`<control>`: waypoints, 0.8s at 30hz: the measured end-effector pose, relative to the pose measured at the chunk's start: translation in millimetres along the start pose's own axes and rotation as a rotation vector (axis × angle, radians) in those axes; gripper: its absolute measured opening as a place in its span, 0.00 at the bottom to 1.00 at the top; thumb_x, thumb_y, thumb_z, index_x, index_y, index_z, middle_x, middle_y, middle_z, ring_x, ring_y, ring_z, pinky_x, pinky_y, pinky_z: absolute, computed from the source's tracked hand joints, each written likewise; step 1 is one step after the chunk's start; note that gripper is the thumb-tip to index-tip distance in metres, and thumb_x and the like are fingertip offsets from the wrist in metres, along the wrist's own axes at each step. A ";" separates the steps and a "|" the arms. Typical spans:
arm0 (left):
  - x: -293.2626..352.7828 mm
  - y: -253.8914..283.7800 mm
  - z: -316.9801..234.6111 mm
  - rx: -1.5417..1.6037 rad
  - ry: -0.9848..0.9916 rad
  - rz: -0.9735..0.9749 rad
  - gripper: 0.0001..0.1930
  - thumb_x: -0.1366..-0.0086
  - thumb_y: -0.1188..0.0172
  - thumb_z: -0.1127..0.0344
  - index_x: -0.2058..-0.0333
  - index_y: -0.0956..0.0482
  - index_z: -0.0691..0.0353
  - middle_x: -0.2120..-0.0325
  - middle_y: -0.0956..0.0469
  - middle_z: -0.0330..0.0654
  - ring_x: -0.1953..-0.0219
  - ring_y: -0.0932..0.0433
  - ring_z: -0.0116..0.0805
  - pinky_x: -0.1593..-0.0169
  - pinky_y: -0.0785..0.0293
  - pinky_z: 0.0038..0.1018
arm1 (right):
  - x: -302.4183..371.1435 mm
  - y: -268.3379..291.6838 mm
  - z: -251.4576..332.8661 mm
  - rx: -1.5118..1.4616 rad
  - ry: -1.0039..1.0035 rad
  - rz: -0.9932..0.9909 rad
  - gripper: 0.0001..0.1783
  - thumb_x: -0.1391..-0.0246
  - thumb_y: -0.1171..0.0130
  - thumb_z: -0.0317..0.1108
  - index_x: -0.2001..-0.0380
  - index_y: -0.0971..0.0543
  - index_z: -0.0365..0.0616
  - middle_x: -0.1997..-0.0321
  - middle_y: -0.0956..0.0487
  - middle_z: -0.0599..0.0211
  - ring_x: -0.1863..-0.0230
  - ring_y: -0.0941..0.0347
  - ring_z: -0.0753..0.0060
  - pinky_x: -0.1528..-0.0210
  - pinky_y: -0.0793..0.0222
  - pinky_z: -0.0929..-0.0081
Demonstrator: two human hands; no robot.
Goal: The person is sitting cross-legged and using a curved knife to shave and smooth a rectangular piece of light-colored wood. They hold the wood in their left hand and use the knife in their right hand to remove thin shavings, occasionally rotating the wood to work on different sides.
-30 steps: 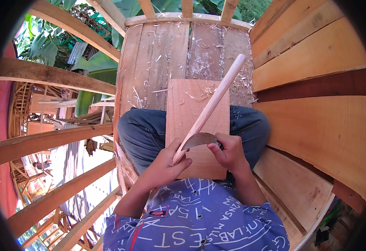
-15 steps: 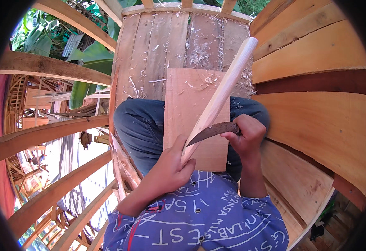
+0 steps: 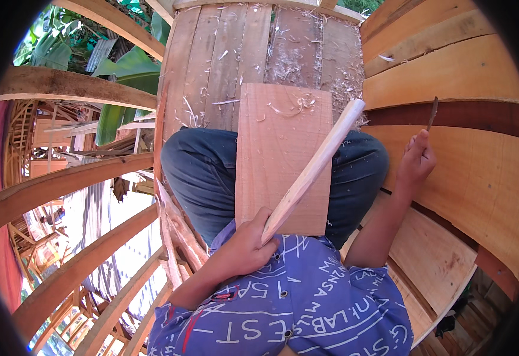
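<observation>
Nearest my camera is the blue shirt (image 3: 283, 302), its lower part cut off by my view's bottom edge. White lettering and lines are printed across it, some bent by folds; a small dark patch with red on it sits at the chest, too small for me to read.

My left hand (image 3: 254, 242) has its grip wrapped round the near end of the stick (image 3: 316, 166), hiding part of that end. The stick slants away to the right above the board (image 3: 271, 148), its far tip out beyond the board's right edge, near the right knee. I can't tell whether stick and board touch. The board lies across the lap, a few curled shavings (image 3: 295, 109) on it, and covers part of the jeans (image 3: 195, 172).

My right hand (image 3: 416, 159) is raised out to the right, well apart from the stick, its grip closed on the knife (image 3: 434, 111). The fist hides the handle, and the blade stands up nearly edge-on, so I can't make out its full shape.

Farther off, the plank floor (image 3: 206, 71) is strewn with more shavings. Wide boards (image 3: 449, 169) line the right side, wooden rails (image 3: 69, 184) the left, both running into my dark rim. Past the rails, leaves (image 3: 133, 77) show, and glare washes out the ground.
</observation>
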State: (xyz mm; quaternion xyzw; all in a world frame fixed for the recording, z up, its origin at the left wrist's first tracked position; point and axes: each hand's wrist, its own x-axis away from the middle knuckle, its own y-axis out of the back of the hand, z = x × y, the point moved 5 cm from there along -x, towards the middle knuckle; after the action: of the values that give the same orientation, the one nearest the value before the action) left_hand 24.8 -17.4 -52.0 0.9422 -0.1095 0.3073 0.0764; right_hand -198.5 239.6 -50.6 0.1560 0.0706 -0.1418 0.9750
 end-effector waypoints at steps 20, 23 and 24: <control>-15.8 29.9 -46.3 -0.215 -0.177 -0.368 0.20 0.37 0.44 0.65 0.53 0.40 0.71 0.72 0.24 0.68 0.65 0.22 0.67 0.62 0.27 0.46 | 96.9 -75.0 34.1 0.412 0.487 0.579 0.33 0.55 0.38 0.65 0.86 0.30 0.45 0.88 0.33 0.63 0.85 0.32 0.56 0.83 0.39 0.67; -13.3 27.5 -44.7 -0.242 -0.103 -0.353 0.21 0.37 0.44 0.65 0.52 0.41 0.71 0.72 0.24 0.68 0.66 0.23 0.68 0.63 0.28 0.47 | 89.2 -73.7 32.9 0.408 0.500 0.543 0.37 0.51 0.43 0.67 0.86 0.34 0.41 0.87 0.39 0.59 0.85 0.37 0.54 0.83 0.44 0.67; -12.0 26.9 -42.4 -0.252 -0.063 -0.347 0.22 0.37 0.44 0.65 0.52 0.41 0.71 0.72 0.25 0.68 0.66 0.23 0.68 0.63 0.28 0.48 | 85.4 -73.1 30.9 0.424 0.499 0.523 0.36 0.51 0.41 0.66 0.87 0.34 0.42 0.87 0.37 0.60 0.85 0.36 0.54 0.83 0.44 0.67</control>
State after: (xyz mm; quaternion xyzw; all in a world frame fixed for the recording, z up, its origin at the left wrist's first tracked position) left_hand -15.2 -32.5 -23.2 0.9391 0.0147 0.2438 0.2418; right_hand -136.3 141.3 -57.9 0.3956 0.2321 0.1412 0.8773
